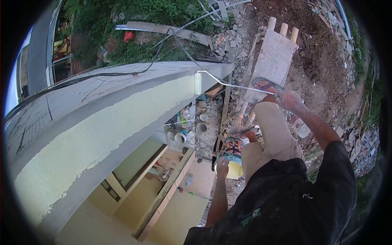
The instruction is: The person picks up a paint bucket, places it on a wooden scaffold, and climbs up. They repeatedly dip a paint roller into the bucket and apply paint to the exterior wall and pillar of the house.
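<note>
My right hand (289, 100) is closed around the handle of a paint roller (198, 84). The roller's long bent wire frame reaches left, and its pale sleeve rests against the end of a concrete beam (114, 122). Pale yellow-green paint covers a wide band of that beam, with bare grey along its upper and lower edges. Lower down, my left hand (222, 166) grips the rim of a paint bucket (234, 170) with yellowish paint inside and a colourful label. The bucket hangs beside my leg, tilted so that its mouth faces me.
My sandalled foot (265, 85) stands on a raised plank platform (274, 55) on poles. Dark cables (134, 73) run along the beam's top. Far below lie several buckets (202, 128), rubble (234, 41) and a tiled ledge (163, 200). Another white bucket (301, 127) sits right of my leg.
</note>
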{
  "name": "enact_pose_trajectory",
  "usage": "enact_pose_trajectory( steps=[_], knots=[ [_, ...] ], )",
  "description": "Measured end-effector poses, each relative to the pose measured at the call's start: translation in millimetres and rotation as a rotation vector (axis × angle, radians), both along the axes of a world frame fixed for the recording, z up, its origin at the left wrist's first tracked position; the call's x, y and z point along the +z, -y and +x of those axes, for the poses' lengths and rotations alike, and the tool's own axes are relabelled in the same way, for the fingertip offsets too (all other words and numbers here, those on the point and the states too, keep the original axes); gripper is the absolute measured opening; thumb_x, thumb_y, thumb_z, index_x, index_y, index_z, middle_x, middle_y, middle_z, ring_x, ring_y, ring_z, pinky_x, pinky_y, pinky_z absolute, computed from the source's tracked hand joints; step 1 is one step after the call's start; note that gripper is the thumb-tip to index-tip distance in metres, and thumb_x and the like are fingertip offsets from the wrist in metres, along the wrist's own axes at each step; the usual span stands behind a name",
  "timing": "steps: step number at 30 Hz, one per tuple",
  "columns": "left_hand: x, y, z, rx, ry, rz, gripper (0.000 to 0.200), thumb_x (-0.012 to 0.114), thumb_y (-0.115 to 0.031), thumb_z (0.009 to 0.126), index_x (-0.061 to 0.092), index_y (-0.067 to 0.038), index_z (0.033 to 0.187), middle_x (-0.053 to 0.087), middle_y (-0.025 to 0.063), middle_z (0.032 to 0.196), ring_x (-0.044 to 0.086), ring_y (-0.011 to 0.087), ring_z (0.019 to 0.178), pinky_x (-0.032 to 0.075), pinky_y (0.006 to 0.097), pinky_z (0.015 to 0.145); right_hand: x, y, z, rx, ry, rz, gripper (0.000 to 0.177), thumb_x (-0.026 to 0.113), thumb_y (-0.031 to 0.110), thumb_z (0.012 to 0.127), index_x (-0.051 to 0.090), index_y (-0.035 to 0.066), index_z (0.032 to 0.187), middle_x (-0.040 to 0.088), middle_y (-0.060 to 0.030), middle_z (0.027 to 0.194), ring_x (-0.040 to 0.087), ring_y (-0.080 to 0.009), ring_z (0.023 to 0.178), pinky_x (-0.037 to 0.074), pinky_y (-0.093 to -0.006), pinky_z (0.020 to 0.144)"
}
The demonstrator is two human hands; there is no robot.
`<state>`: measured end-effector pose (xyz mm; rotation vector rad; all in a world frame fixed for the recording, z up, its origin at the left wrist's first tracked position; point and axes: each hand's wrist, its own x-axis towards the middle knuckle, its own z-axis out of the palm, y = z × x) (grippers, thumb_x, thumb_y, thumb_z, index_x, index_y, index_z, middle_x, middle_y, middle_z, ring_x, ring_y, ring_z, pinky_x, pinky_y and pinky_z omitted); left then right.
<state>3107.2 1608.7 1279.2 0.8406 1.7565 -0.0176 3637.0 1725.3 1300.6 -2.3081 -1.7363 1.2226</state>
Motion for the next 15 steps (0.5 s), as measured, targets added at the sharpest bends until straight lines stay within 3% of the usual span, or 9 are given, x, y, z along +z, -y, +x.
enact_pose_trajectory(
  steps=[10,15],
  knots=[
    [3,1,5,0.026,0.008,0.002,0.045,0.061,-0.020,0.084,0.049,-0.005,0.125,0.059,0.0061,0.103,0.056,0.0152,0.088,0.046,0.0280,0.065,-7,-21,4,0.034,0.024,-0.082,0.029,0.051,0.030,0.087,0.054,0.007,0.104,0.064,-0.0207,0.084,0.062,-0.0405,0.082,0.048,-0.0512,0.071],
    [-7,4,-1,-0.049,-0.002,0.055,0.043,0.061,-0.020,0.084,0.051,-0.004,0.123,0.060,0.0069,0.104,0.057,0.0149,0.088,0.046,0.0278,0.065,12,-7,8,0.054,0.024,0.072,0.028,0.050,0.030,0.087,0.054,0.007,0.102,0.063,-0.0210,0.081,0.061,-0.0408,0.077,0.048,-0.0516,0.069]
  ],
)
